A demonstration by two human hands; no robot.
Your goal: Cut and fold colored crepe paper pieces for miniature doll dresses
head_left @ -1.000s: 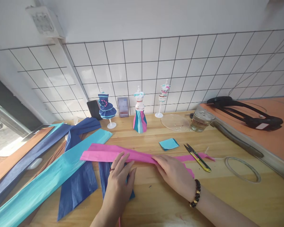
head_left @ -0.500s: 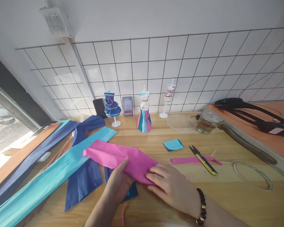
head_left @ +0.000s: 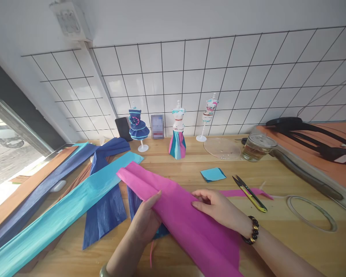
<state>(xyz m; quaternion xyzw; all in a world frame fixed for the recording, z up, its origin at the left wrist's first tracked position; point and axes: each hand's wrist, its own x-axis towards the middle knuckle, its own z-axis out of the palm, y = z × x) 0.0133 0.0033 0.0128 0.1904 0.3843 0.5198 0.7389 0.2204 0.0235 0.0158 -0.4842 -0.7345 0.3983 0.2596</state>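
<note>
One wooden tabletop [head_left: 291, 246] carries everything. One wide pink crepe paper sheet [head_left: 190, 227] lies slanting across its near middle. Left of that sheet run one turquoise strip [head_left: 60, 219] and two dark blue strips [head_left: 103, 207]. Behind the sheet stand three small dress mannequins [head_left: 177, 134]. The left hand [head_left: 145, 221] grips the sheet's left edge, thumb on top, fingers hidden beneath. The right hand [head_left: 219, 209] presses it flat, fingers together. Right of the sheet lie one yellow thread snips [head_left: 249, 188] and one turquoise square [head_left: 213, 174].
</note>
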